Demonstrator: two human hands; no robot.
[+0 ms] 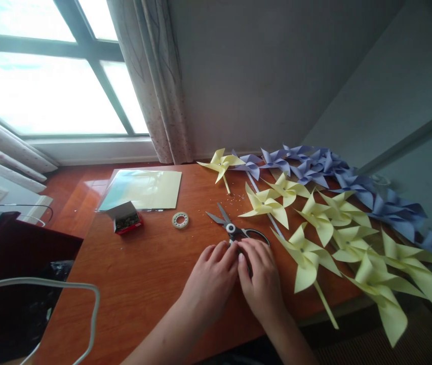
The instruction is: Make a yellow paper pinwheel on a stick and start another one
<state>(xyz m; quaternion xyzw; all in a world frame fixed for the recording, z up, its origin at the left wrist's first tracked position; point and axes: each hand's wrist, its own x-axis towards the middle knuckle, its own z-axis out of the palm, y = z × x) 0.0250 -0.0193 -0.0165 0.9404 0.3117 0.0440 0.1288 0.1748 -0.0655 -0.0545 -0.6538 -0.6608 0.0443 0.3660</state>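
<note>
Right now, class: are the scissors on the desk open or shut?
Open. The scissors lie flat on the table with their two blades spread in a V, pointing away from the hands.

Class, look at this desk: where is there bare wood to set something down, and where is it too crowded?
Bare wood lies left of the left hand, below the small box and tape ring. The pinwheels crowd the right side; scissors lie by the right hand.
</note>
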